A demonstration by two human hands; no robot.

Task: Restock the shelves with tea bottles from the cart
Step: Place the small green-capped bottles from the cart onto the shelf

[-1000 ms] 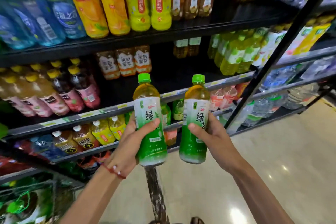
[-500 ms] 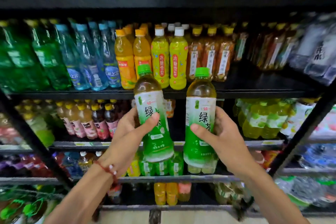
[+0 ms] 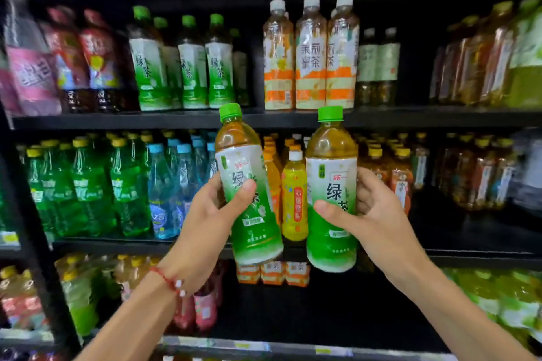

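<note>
My left hand (image 3: 209,215) grips a green tea bottle (image 3: 249,184) with a green cap, tilted slightly left. A second, upright green tea bottle (image 3: 331,184) of the same kind is held in my right hand (image 3: 369,211). Both bottles are raised in front of the black shelving, their caps level with the edge of the upper shelf (image 3: 117,120). On that upper shelf stands a row of matching green tea bottles (image 3: 187,64), above and to the left of the ones I hold. The cart is out of view.
Orange-and-white labelled tea bottles (image 3: 309,58) stand right of the green tea row. The shelf below holds green soda bottles (image 3: 88,184), blue bottles (image 3: 164,187) and yellow drinks (image 3: 294,199). Amber tea bottles (image 3: 481,58) fill the right side. A black upright (image 3: 44,272) runs at left.
The view has swung upward from the lower shelves and floor to the upper shelves. Both hands have lifted their bottles toward the shelf with the green tea row.
</note>
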